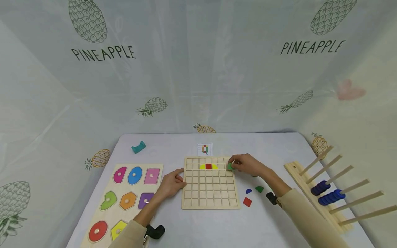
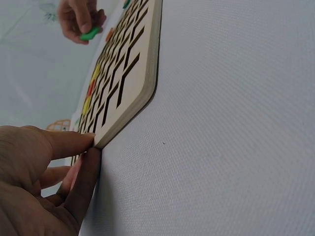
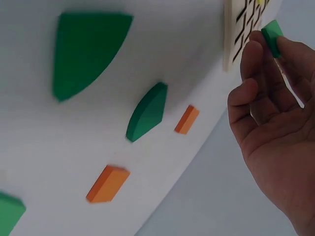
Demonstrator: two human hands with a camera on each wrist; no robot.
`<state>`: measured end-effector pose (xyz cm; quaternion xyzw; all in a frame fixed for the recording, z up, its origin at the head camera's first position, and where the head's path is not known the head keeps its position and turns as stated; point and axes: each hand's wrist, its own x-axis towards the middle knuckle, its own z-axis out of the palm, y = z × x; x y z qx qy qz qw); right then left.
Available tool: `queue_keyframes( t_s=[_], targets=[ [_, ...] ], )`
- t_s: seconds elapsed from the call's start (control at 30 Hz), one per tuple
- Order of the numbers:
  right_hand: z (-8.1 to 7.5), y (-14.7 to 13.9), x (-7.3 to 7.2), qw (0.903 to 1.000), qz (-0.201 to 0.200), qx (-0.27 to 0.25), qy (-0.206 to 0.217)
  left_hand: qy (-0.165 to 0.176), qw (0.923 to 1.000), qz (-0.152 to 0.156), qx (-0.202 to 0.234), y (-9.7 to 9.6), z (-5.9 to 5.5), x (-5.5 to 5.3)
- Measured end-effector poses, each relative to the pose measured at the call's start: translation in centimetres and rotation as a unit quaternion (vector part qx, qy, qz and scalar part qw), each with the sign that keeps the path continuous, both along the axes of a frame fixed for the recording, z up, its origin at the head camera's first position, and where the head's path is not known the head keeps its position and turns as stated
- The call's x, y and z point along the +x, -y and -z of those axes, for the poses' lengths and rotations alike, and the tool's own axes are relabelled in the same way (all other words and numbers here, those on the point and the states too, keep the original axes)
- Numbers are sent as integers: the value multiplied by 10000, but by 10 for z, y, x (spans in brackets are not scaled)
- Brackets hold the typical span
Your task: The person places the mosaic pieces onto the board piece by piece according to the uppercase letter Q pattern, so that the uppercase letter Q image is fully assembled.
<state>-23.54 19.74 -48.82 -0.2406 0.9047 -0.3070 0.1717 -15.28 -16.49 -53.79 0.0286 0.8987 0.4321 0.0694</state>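
A light wooden grid board (image 1: 211, 204) lies flat on the table. Near its top, a red square (image 1: 208, 166) sits between two yellow quarter-round pieces (image 1: 202, 166). My left hand (image 1: 170, 183) pinches the board's left edge between thumb and fingers, as the left wrist view shows close up. My right hand (image 1: 249, 164) holds a small green piece (image 3: 272, 39) between thumb and fingertips, over the board's upper right corner. That green piece is partly covered by the fingers in the head view.
Loose pieces lie right of the board: a red square (image 1: 247, 202), a blue half-round (image 1: 248, 191), a green quarter-round (image 1: 259, 189), orange blocks (image 3: 108, 184). A pattern card (image 1: 200, 148) lies behind the board. Left is a knobbed shape puzzle (image 1: 158, 167); right, a pegged counting rack (image 1: 293, 167).
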Motion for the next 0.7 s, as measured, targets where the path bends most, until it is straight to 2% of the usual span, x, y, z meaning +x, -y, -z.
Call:
queue_keyframes(
  t_s=[0.17,0.43,0.6,0.7],
  targets=[
    [1,15,-1,9999,-33,-125,-34,-6,10000,-4,2,0,-1,0],
    [-1,36,1,9982,-409,-347,-275,-18,10000,13,46,0,-2,0],
    [0,51,1,9990,-336,-226,-161,1,10000,20,24,0,-2,0],
    [6,56,0,9995,-256,-91,-131,43,10000,15,2,0,-3,1]
  ],
)
